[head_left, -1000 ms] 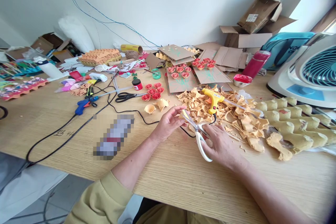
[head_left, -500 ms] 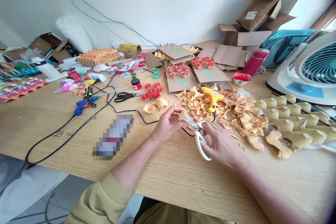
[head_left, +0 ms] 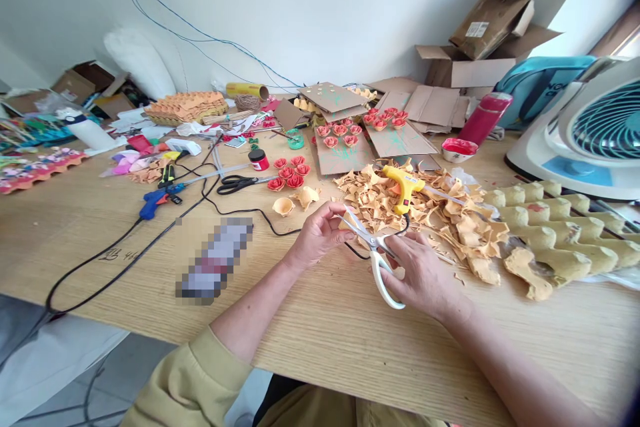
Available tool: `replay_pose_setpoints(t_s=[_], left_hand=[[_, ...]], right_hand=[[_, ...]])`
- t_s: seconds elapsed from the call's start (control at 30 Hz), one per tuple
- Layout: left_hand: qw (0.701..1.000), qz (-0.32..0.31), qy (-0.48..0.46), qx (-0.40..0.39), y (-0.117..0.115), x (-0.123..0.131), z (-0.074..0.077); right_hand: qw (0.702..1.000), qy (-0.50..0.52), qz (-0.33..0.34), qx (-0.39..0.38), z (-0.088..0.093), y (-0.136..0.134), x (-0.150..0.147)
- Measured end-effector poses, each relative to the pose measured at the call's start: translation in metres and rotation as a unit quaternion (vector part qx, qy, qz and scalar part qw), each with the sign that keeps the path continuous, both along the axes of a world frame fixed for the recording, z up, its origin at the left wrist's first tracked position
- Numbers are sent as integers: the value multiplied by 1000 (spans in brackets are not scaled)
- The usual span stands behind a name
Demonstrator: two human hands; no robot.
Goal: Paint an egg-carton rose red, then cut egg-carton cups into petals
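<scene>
White-handled scissors (head_left: 385,290) are in my right hand (head_left: 425,273), its thumb and fingers through the loops. Their blades point left, up to the fingertips of my left hand (head_left: 317,237). That hand is closed in a pinch on a small orange egg-carton piece, mostly hidden behind fingers and blades. Just beyond lies a heap of orange carton scraps (head_left: 370,197) with a yellow glue gun (head_left: 404,187) resting on it. Two cut carton cups (head_left: 284,206) stand left of the heap, near several red paper roses (head_left: 295,181).
A blue glue gun (head_left: 157,200) and its black cable lie at left, near black-handled scissors (head_left: 235,183). A blurred-out flat object (head_left: 215,260) lies left of my forearm. Egg trays (head_left: 565,233) and a fan (head_left: 575,140) stand at right. Cardboard sheets with roses (head_left: 345,159) lie behind.
The orange piece that showed between the blades is now barely visible. The lower scissor handle has shifted very slightly down. Both hands stay in nearly the same place.
</scene>
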State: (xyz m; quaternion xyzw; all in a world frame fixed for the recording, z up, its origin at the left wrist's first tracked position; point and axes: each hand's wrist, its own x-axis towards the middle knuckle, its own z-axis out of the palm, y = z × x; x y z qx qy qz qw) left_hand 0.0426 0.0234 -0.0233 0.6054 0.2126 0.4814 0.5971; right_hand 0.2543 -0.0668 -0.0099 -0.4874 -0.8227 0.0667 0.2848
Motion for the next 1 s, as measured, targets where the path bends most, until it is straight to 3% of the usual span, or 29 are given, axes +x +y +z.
replay_pose_setpoints(t_s=[0.37, 0.6, 0.8, 1.0], left_hand=[[998, -18, -7, -56, -3, -1, 2], [998, -26, -23, -58, -3, 1, 4], [995, -40, -23, -93, -5, -3, 7], [995, -4, -10, -95, -6, -2, 8]], right_hand=[[999, -11, 3, 30, -2, -1, 0], [999, 14, -30, 5, -12, 2, 1], [997, 51, -48, -22, -7, 4, 2], [999, 7, -32, -42, -4, 2, 0]])
